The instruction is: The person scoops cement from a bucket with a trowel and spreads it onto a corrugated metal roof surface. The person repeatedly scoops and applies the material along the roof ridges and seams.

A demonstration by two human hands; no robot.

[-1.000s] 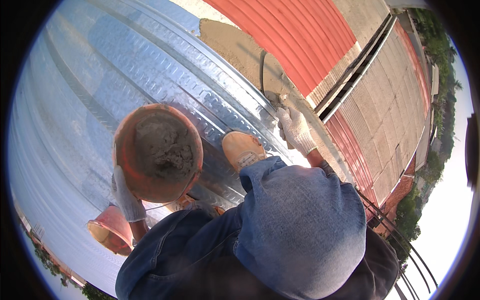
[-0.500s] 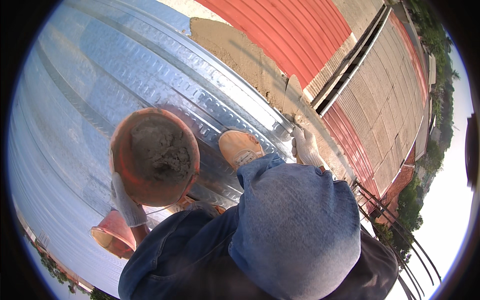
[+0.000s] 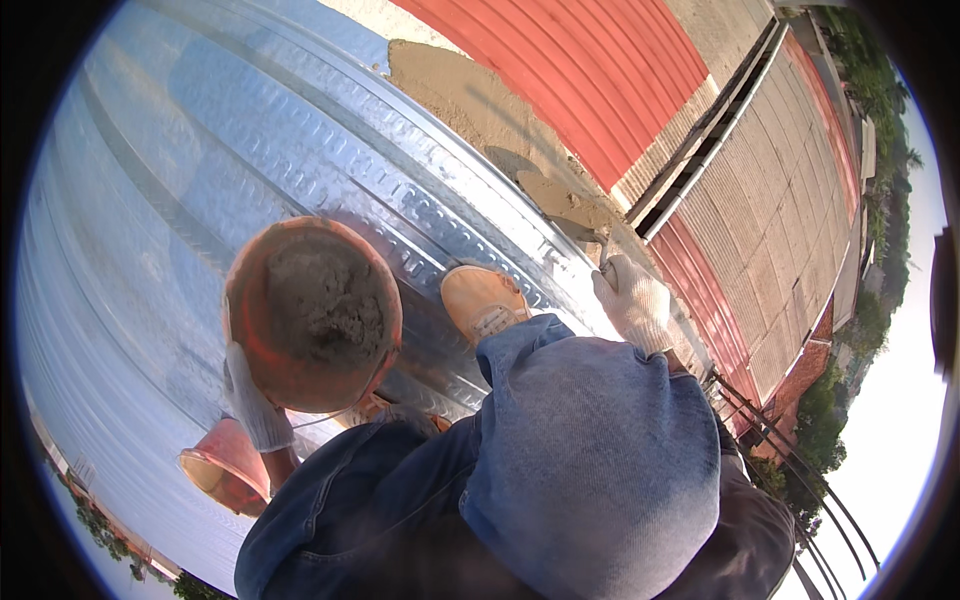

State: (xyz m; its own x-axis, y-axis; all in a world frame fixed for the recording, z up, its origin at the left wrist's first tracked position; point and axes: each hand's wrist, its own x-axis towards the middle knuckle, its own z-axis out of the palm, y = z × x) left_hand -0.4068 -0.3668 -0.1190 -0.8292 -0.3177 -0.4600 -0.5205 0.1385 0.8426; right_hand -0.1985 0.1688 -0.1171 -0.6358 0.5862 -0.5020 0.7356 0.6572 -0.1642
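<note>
The left hand (image 3: 260, 410), in a white glove, has its fingers flat along the outside of the orange bucket (image 3: 265, 350). The fingers look nearly straight. I cannot tell how tight the hold is, because the thumb is hidden. The bucket is just to the right of these fingers, with its mouth facing up. It has lumpy gray mix (image 3: 325, 285) inside. All of this has hardly moved from before.

The right hand (image 3: 635, 300), in a white glove too, has its fingers curled closed around the handle end of a trowel (image 3: 562, 200). The blade is past the fingertips, up and to the left, over the long strip of brown mortar (image 3: 445, 85). Half a second ago the blade stood up on its thin edge. Now its wide, muddy side shows. The hand was partly behind the knee then, and now more of the glove shows. It is also a bit more to the right.

The tan shoe (image 3: 485, 298) is to the left of the right fingers. Shiny metal sheets (image 3: 200, 200) spread out past the left fingers. A smaller pink bucket (image 3: 225, 465) lies tipped over just below them, near the wrist.
</note>
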